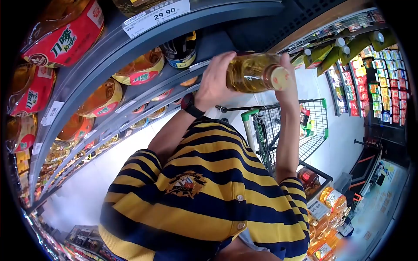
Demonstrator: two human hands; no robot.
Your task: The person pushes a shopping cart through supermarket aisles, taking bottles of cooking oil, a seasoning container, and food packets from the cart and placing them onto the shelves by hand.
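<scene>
A bottle of golden oil (249, 73) lies tilted on its side between my two hands, its pale round cap turned to the right and toward me. My left hand (216, 80), with a dark watch on the wrist, is closed around the base end of the bottle. At the cap end, my right hand (287, 82) grips from the far right side; the bottle hides part of its fingers. Just left of my hands, a dark-labelled container (179, 51) stands on the shelf (204, 41).
Large oil bottles with red labels (65, 43) fill the shelves on the left, under a price tag (159, 18). A wire shopping cart (311, 130) with some goods stands beyond my right arm. More oil bottles (333, 200) are at the lower right. Colourful packets (387, 82) hang at the far right.
</scene>
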